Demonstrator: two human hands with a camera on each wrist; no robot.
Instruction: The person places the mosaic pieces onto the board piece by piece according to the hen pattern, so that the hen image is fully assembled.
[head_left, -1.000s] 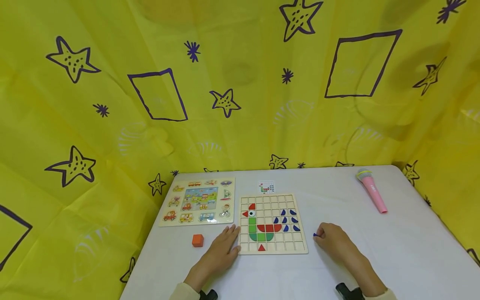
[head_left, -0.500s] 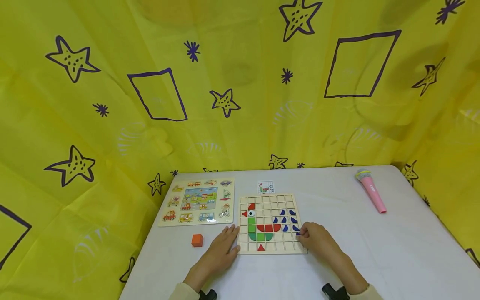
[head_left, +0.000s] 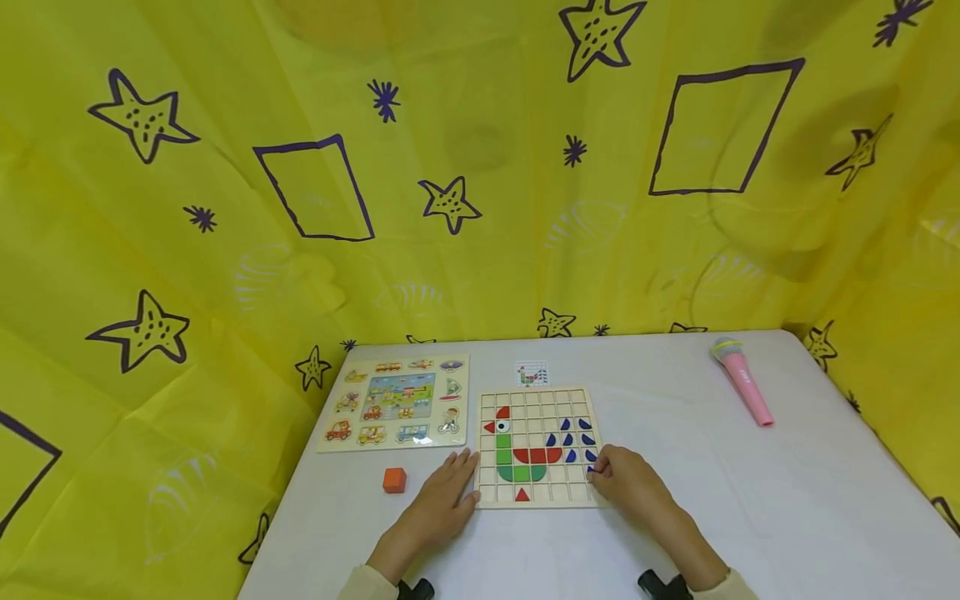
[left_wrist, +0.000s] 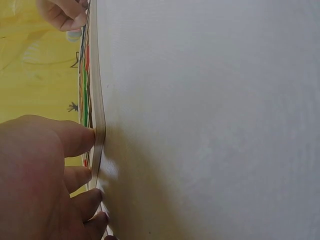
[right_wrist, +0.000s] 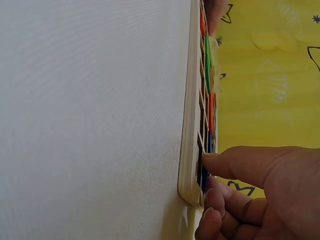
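Note:
A wooden grid board (head_left: 540, 502) lies on the white table and carries red, green and blue pieces that form a bird shape. My left hand (head_left: 459, 477) rests flat on the table, its straight fingers (left_wrist: 75, 140) touching the board's left edge (left_wrist: 98, 125). My right hand (head_left: 611, 477) is at the board's lower right cells and pinches a small blue piece (right_wrist: 205, 181) against the grid (right_wrist: 191, 125). The blue piece is mostly hidden by my fingers in the head view. Several blue pieces (head_left: 576, 439) sit just beyond that hand.
A vehicle puzzle board (head_left: 397, 402) lies left of the grid, with an orange cube (head_left: 394, 480) in front of it. A small pattern card (head_left: 532, 373) lies behind the grid. A pink toy microphone (head_left: 742, 379) lies at the far right. Yellow cloth surrounds the table.
My right hand has moved left from the bare table onto the board's lower right cells, carrying the blue piece. The left hand has stayed at the board's left edge.

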